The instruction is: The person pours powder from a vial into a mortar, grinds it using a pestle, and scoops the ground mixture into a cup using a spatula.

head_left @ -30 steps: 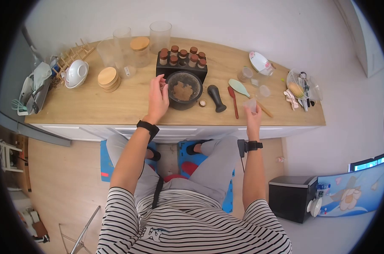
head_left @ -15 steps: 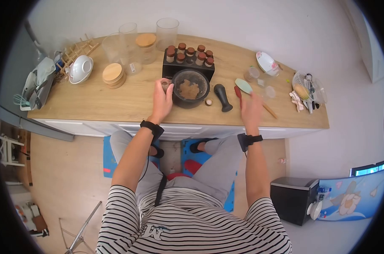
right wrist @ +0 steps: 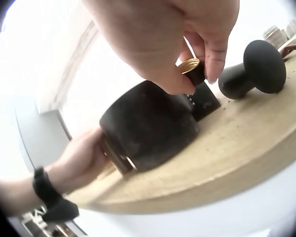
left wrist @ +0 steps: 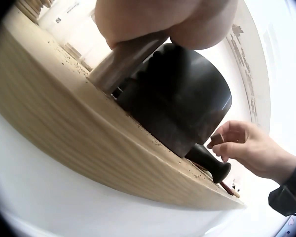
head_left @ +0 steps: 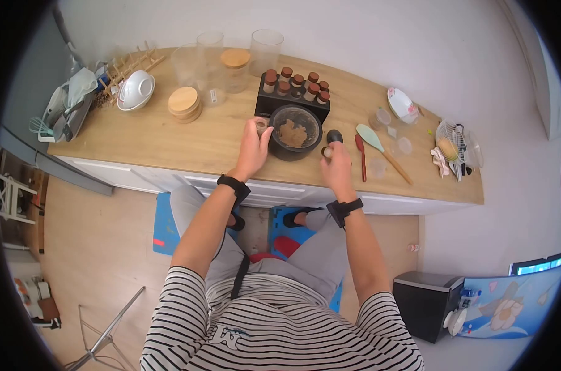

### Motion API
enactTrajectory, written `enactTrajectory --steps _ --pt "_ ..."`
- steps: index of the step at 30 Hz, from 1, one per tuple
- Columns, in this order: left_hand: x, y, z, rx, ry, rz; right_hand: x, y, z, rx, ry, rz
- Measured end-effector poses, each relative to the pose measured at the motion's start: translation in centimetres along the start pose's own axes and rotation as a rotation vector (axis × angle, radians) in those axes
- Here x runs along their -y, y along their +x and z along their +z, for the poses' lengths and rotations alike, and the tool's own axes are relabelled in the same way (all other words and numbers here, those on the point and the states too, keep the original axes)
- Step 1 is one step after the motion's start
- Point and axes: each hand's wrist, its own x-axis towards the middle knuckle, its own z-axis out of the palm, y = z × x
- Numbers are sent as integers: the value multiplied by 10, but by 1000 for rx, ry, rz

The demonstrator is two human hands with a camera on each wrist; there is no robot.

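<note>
My left hand (head_left: 252,151) grips a small glass jar (left wrist: 119,64) upright at the left side of the black mortar (head_left: 294,153). Brown powder (head_left: 293,133) lies inside the mortar. Right of it, my right hand (head_left: 338,168) pinches a small brown cap (right wrist: 194,72) between thumb and fingers, its gold threaded inside facing up, just above the counter. The black pestle (head_left: 335,136) lies beyond that hand, partly hidden by it in the head view. Behind the mortar stands a black rack (head_left: 267,102) of brown-capped jars.
Right of the pestle lie a red spatula (head_left: 361,157), a green spatula (head_left: 370,135) and small clear cups (head_left: 404,146). A wire basket (head_left: 447,137) stands at the far right. Wood-lidded jars (head_left: 185,106), clear glasses (head_left: 267,49) and white bowls (head_left: 136,91) are on the left.
My right hand has let go of a clear cup near the spatulas, moved left and picked up the cap beside the mortar. My left hand has closed round the jar. The head view has shifted.
</note>
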Motion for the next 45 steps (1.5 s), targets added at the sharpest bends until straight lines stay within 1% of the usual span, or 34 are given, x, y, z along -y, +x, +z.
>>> enactTrajectory --steps 1,2,4,5,7,8,10,11,13,14,16,20,22,23,24,26,28,30,31,32,33,34,35,36,38,39,40,41,42,44,45 --pt "0 0 -1 13 -1 0 -1 2 -4 -51 94 83" --pt "-1 0 -2 28 -2 1 8 6 -15 -47 92 79" --pt "-1 0 -3 27 -4 10 29 17 -41 -97 413 231" --pt "-1 0 -4 33 -5 21 27 19 -41 -96 414 229" --pt "0 1 -9 52 2 -5 23 28 -41 -121 673 232" --pt "0 2 -11 73 6 -31 29 31 -44 -123 677 230" --pt "-9 3 -15 79 5 -7 51 38 -51 -13 849 258" --pt "-16 3 -18 86 -1 12 57 41 -49 -16 854 257" --pt "-27 4 -24 110 -1 34 68 46 -42 54 1062 262" --pt "-32 4 -26 132 -5 55 74 48 -40 51 1067 262" --pt "-37 1 -28 155 -20 53 88 51 -34 9 1231 279" --pt "-48 -6 -30 220 3 30 113 56 -21 -24 1280 230" --pt "-51 -8 -27 231 4 22 123 55 -16 30 1339 270" --pt "-52 -8 -26 240 3 10 125 56 -10 13 1345 234" --pt "-52 -8 -26 238 4 10 126 55 -6 14 1346 233" --pt "-52 -7 -26 288 40 -50 126 53 -1 115 1341 253" --pt "-51 -7 -25 280 13 -39 125 51 0 136 1379 254" --pt "-50 -7 -25 272 -13 -30 119 51 -5 184 1339 233" --pt "-49 -7 -25 292 -36 6 116 52 -7 184 1339 233" --pt "-50 -6 -27 312 -58 42 114 53 -12 237 1312 170" --pt "-52 -5 -29 313 -58 43 112 55 -18 288 1283 107" --pt "-54 -3 -33 380 -56 33 109 57 -25 286 1284 108" --pt "-58 -1 -37 448 -54 24 106 60 -34 393 1203 64" --pt "-62 2 -40 449 -50 25 104 63 -42 498 1120 19" --pt "-67 6 -46 649 -49 -122 107 67 -57 511 1079 5" --pt "-67 7 -47 648 -42 -121 107 70 -62 524 1034 -8" --pt "-68 6 -47 682 -154 -172 105 71 -65 523 1041 -11" --pt "-68 7 -47 714 -266 -222 102 73 -67 562 982 -4" --pt "-66 6 -45 710 -257 -223 100 75 -69 602 923 2" --pt "-62 6 -41 640 -360 -330 102 74 -71 601 938 -12" --pt "-62 6 -41 630 -351 -330 104 73 -71 605 977 15"
